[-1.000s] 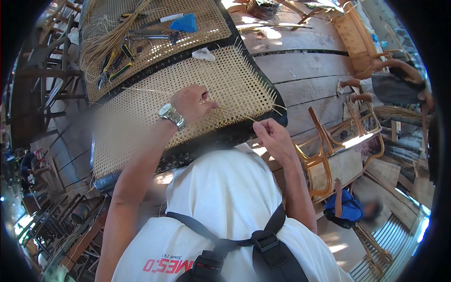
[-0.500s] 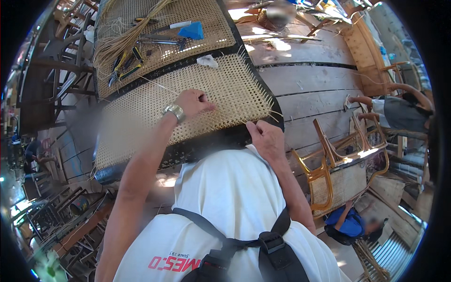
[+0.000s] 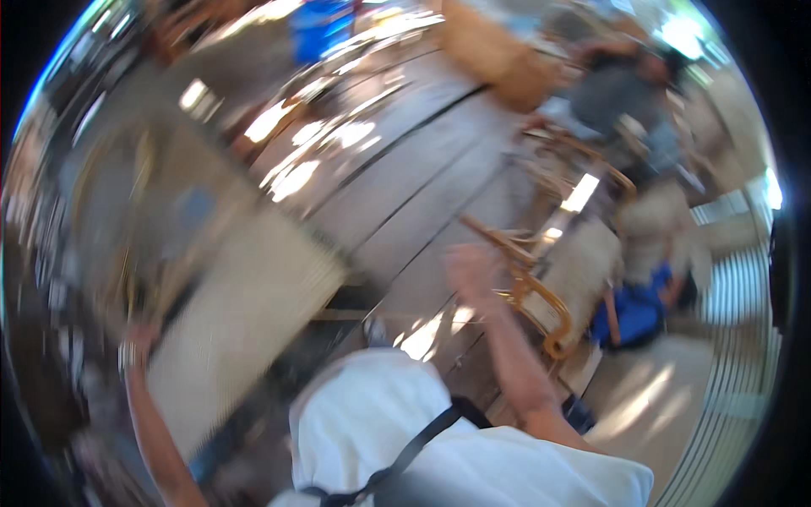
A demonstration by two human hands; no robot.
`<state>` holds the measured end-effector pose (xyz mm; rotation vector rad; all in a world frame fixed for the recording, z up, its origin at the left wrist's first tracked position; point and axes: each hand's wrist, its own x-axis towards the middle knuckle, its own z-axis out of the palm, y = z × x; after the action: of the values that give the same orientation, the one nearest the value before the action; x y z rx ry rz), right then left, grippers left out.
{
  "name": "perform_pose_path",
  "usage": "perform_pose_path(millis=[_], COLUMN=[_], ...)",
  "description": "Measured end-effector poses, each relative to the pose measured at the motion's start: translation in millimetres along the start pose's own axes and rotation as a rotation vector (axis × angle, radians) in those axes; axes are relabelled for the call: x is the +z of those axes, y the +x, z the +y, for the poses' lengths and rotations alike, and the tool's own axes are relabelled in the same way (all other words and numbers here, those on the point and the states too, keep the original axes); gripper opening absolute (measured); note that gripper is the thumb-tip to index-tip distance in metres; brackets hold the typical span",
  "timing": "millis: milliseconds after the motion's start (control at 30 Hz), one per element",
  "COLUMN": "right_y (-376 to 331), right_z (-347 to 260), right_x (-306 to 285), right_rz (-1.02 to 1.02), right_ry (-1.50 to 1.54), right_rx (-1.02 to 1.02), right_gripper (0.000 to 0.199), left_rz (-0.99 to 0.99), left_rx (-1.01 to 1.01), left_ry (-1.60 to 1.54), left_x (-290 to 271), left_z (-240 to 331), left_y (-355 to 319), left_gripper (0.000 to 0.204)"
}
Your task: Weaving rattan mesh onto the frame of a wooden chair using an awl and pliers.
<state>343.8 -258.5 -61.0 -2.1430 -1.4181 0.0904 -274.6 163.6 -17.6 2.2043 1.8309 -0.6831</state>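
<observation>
- Just right of my left hand (image 3: 142, 335): pale cane panel (image 3: 241, 329), dark border (image 3: 294, 357) probably keeping it flat.
- Strand (image 3: 129, 270) rises beside that hand; blur, can't tell if pinched.
- Right hand (image 3: 473, 272) apart, over floorboards (image 3: 405, 220); finger state unclear.

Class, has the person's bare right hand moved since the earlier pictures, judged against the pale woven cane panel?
Yes, rightward: from the edge of the pale woven cane panel, the right hand has moved clear, beyond the panel's right end.
</observation>
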Motion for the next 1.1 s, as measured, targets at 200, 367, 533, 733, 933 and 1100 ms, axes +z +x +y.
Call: perform_pose_path(millis=[200,367,533,733,933,1100], right_y=[42,22,18,43,90,112], right_z=[-247,-296,-279,-295,-351,-262], right_x=[63,147,158,148,143,63], right_rz=[0.118,0.026,-0.212,-0.250,-0.215,0.228], right_ry=[0.367,0.157,-0.114,-0.025,0.615,1.075], right_rx=[-0.172,-0.248,-0.207,-0.125,-0.123,0.223], right_gripper=[0.018,0.030,0.030,0.021,0.007,0.011], left_rz=[0.334,0.365,0.418,0.488,0.346,-0.097], left_rx=[-0.070,-0.070,0.065,0.058,0.058,0.192], left_ry=[-0.217,-0.239,-0.731,-0.628,-0.580,-1.067], left_x=[48,63,-21,-9,123,19], left_z=[-45,-84,-1,-55,-156,40], left_y=[40,82,-14,3,91,-118], left_gripper=[0.036,0.030,0.026,0.036,0.040,0.019])
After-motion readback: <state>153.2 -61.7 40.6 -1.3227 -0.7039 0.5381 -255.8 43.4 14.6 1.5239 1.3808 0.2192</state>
